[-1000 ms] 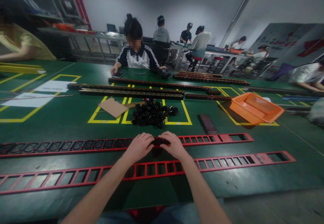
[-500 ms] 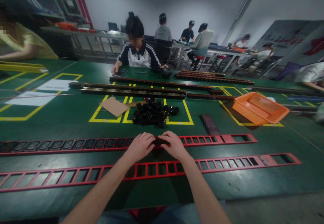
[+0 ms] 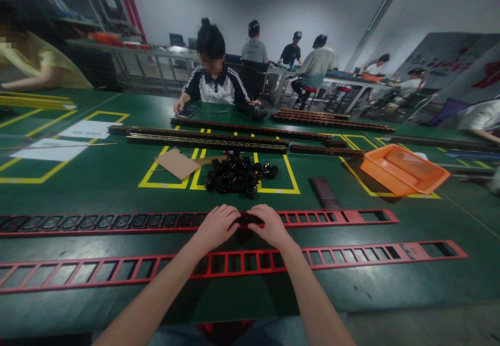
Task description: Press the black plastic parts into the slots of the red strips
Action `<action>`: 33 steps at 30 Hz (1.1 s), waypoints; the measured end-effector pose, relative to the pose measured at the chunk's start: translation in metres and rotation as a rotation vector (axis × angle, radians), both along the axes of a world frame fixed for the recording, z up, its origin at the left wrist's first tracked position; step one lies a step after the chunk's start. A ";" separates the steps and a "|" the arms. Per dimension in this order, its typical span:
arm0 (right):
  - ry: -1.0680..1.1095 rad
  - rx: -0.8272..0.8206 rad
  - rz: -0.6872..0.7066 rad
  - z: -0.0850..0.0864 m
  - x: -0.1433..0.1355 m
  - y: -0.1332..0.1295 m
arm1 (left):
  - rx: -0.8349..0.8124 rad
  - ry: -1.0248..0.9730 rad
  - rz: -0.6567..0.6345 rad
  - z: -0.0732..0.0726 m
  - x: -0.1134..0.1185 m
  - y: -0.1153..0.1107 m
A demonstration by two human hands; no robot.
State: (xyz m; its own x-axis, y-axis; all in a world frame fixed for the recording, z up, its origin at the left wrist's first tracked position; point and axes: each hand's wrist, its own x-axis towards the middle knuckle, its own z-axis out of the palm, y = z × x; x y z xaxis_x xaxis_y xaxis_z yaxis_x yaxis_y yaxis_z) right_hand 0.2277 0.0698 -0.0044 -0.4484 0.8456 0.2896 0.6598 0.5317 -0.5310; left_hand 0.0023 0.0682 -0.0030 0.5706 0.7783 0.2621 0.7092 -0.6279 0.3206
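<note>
My left hand (image 3: pixel 219 225) and my right hand (image 3: pixel 269 225) meet over the upper long red frame (image 3: pixel 371 217), fingers curled in from both sides. Between the fingertips is a small black insert (image 3: pixel 244 220), partly hidden, at one of the frame's openings. Left of my hands, similar black square inserts (image 3: pixel 105 222) sit in a row of the openings; to the right the openings show green through them. Nearer to me, under my forearms, lies a second red frame (image 3: pixel 410 252) with open slots. A heap of loose black parts (image 3: pixel 232 174) is just beyond my hands.
An orange basket (image 3: pixel 406 171) stands at the right, a pixelated dark object (image 3: pixel 324 192) nearby. Cardboard (image 3: pixel 177 164) lies left of the heap, with bundled dark strips (image 3: pixel 207 141) behind it. A person (image 3: pixel 216 77) sits across the green table (image 3: pixel 156 309); others work farther back.
My hands keep almost the same place and pose on the black insert. The view has shifted very slightly.
</note>
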 end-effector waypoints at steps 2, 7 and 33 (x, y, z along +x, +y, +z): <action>0.005 -0.009 -0.011 0.001 0.000 -0.001 | -0.005 0.001 0.005 0.000 0.000 0.000; -0.032 0.012 -0.040 0.001 -0.002 -0.001 | -0.003 -0.004 0.000 0.000 0.000 0.000; -0.154 -0.019 -0.089 0.005 -0.006 -0.001 | 0.027 0.070 0.060 -0.001 0.004 -0.004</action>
